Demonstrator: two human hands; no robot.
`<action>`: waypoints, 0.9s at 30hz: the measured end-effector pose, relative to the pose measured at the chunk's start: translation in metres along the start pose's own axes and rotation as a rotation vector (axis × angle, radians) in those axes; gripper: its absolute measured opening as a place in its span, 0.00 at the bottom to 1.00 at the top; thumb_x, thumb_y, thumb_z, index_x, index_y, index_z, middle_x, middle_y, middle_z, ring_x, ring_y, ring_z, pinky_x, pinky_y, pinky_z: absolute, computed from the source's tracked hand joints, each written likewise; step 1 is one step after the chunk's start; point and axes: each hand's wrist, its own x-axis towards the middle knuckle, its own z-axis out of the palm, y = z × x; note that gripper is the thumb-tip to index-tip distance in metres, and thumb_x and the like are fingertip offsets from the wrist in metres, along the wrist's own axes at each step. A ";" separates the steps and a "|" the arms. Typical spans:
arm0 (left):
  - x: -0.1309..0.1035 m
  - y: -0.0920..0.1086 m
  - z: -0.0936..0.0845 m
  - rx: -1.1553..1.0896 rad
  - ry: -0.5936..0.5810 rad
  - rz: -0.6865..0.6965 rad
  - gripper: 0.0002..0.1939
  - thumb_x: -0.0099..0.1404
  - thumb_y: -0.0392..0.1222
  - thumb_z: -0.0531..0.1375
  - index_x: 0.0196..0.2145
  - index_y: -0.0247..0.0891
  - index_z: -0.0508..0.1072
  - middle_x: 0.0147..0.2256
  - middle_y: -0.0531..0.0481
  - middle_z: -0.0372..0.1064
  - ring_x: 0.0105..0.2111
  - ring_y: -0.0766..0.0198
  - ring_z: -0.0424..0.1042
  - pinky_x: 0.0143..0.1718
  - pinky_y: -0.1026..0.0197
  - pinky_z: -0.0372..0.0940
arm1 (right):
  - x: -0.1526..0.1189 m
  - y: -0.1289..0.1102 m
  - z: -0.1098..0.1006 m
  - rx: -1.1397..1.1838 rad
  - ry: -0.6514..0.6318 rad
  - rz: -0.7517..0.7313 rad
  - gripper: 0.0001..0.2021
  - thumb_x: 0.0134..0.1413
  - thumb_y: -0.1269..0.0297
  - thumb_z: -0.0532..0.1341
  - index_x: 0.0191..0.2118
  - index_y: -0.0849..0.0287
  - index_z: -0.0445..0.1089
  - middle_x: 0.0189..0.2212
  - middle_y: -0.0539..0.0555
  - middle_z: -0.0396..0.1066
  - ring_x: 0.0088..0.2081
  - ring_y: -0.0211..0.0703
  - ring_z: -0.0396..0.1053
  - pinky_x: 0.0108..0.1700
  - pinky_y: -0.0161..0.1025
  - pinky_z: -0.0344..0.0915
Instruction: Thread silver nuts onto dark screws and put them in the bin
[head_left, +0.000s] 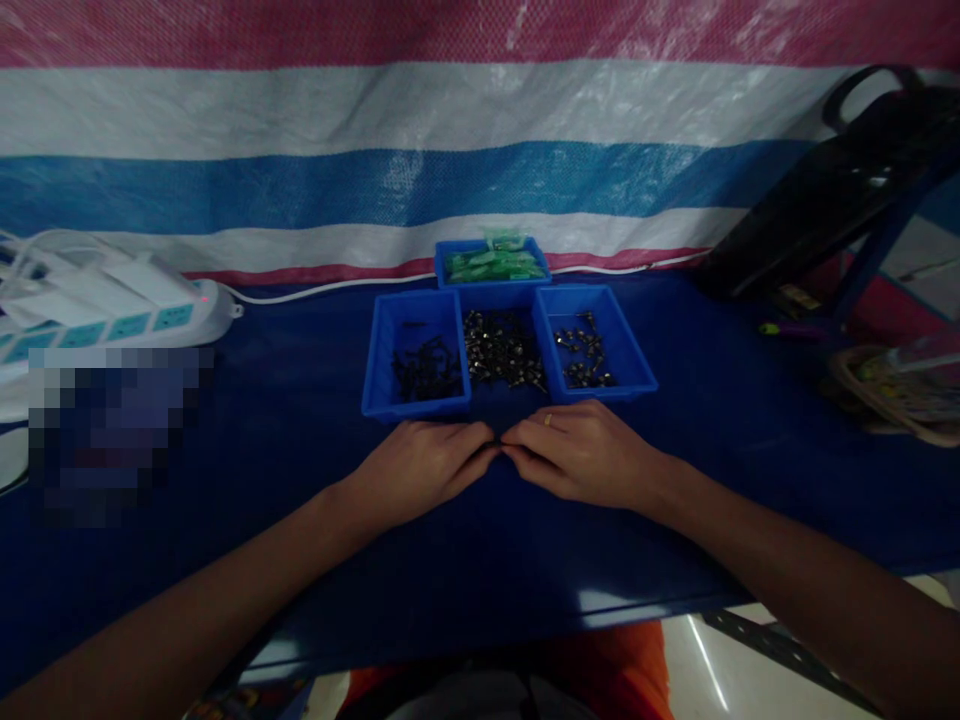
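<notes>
My left hand (435, 462) and my right hand (581, 450) meet fingertip to fingertip just in front of the blue bins. Both are closed in a pinch, and what lies between the fingertips is too small and dark to name. Behind my left hand, the left blue bin (367, 375) holds small dark parts (427, 370). The right blue bin (637, 370), behind my right hand, has shiny metal-and-dark pieces (585, 355). Between the two bins lies a heap of small black and metallic parts (502, 348).
A back blue bin (491, 285) holds green packets (495, 263). At the left stand a white power strip (120, 325) with cables and a blurred-out patch. To the right are a black cylindrical object (817, 190) and a basket (892, 400). A striped sheet (375, 110) hangs behind.
</notes>
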 end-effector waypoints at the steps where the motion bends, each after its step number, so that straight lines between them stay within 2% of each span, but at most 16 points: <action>1: 0.000 0.000 0.000 0.001 -0.002 -0.013 0.11 0.66 0.44 0.48 0.34 0.37 0.67 0.25 0.53 0.69 0.25 0.68 0.70 0.26 0.67 0.62 | 0.000 0.001 -0.001 0.004 -0.010 0.005 0.11 0.59 0.65 0.49 0.34 0.60 0.67 0.28 0.52 0.71 0.31 0.36 0.68 0.33 0.33 0.59; 7: -0.003 -0.004 -0.002 -0.064 0.002 -0.030 0.10 0.66 0.44 0.49 0.36 0.37 0.66 0.26 0.54 0.68 0.25 0.69 0.70 0.25 0.68 0.62 | 0.001 0.004 -0.002 0.016 -0.032 0.068 0.11 0.60 0.66 0.49 0.35 0.60 0.67 0.29 0.52 0.72 0.32 0.37 0.69 0.35 0.33 0.59; 10: -0.004 -0.004 -0.003 -0.122 0.060 -0.005 0.09 0.66 0.43 0.50 0.39 0.37 0.65 0.29 0.54 0.70 0.26 0.70 0.70 0.26 0.69 0.63 | 0.003 0.005 -0.002 0.072 -0.075 0.130 0.09 0.59 0.66 0.50 0.36 0.60 0.66 0.29 0.51 0.71 0.30 0.36 0.68 0.34 0.33 0.58; 14: -0.006 -0.001 -0.004 -0.137 0.173 0.052 0.08 0.66 0.40 0.51 0.41 0.38 0.66 0.32 0.54 0.71 0.30 0.71 0.71 0.32 0.69 0.64 | 0.004 0.004 0.001 0.234 -0.126 0.170 0.07 0.58 0.67 0.51 0.36 0.60 0.64 0.27 0.49 0.69 0.28 0.34 0.67 0.31 0.31 0.57; 17: -0.006 0.000 -0.005 -0.141 0.226 0.113 0.08 0.65 0.39 0.53 0.42 0.37 0.66 0.32 0.54 0.71 0.29 0.72 0.71 0.32 0.70 0.64 | 0.005 0.000 0.002 0.392 -0.112 0.183 0.06 0.58 0.67 0.52 0.33 0.61 0.64 0.24 0.47 0.66 0.26 0.32 0.65 0.29 0.30 0.56; 22: -0.005 0.001 -0.006 -0.210 0.239 0.126 0.07 0.64 0.37 0.54 0.40 0.37 0.67 0.28 0.54 0.70 0.26 0.74 0.69 0.29 0.72 0.63 | 0.008 -0.002 0.003 0.637 -0.090 0.244 0.05 0.58 0.67 0.53 0.33 0.61 0.64 0.20 0.45 0.65 0.22 0.29 0.63 0.24 0.27 0.55; 24: -0.005 0.002 -0.010 -0.218 0.250 0.120 0.06 0.63 0.36 0.54 0.38 0.36 0.68 0.26 0.55 0.69 0.24 0.74 0.67 0.27 0.72 0.62 | 0.008 -0.001 0.003 0.628 -0.100 0.257 0.06 0.58 0.66 0.52 0.38 0.60 0.64 0.22 0.45 0.67 0.23 0.30 0.65 0.25 0.27 0.57; 27: -0.005 0.000 -0.022 -0.131 0.335 0.142 0.05 0.61 0.34 0.56 0.37 0.36 0.69 0.24 0.55 0.68 0.24 0.73 0.66 0.28 0.70 0.62 | 0.007 -0.002 0.004 0.417 -0.102 0.268 0.12 0.58 0.65 0.52 0.48 0.60 0.60 0.33 0.51 0.70 0.34 0.36 0.69 0.35 0.33 0.64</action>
